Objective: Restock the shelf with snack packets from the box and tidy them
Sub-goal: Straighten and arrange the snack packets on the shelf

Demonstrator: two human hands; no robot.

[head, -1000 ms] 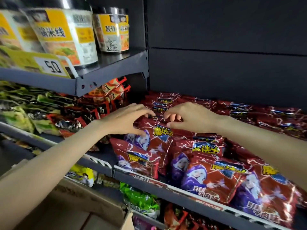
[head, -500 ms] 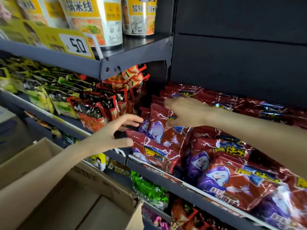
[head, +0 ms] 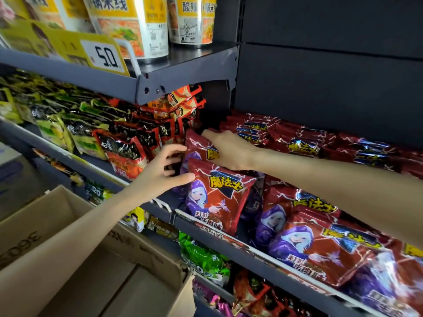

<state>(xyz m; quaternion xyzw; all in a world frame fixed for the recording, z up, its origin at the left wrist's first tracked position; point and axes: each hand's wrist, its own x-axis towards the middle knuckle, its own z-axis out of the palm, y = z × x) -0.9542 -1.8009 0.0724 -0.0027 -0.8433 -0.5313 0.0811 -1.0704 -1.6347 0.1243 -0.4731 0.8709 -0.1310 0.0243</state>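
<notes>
The red snack packets (head: 304,225) already filled most of the shelf (head: 263,255) across the right of the frame. The left hand (head: 160,172), fingers spread and loose, touched the front packet (head: 219,197) at centre; the right hand (head: 231,149) pressed flat on the packet behind (head: 196,143). The box (head: 75,259), lower left, looked empty, so probably only straightening remained.

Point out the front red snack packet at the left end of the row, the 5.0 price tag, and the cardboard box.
front red snack packet (head: 219,197), head view, middle of its printed face.
5.0 price tag (head: 104,57), head view, on the white number panel.
cardboard box (head: 57,202), head view, on its far flap.
</notes>
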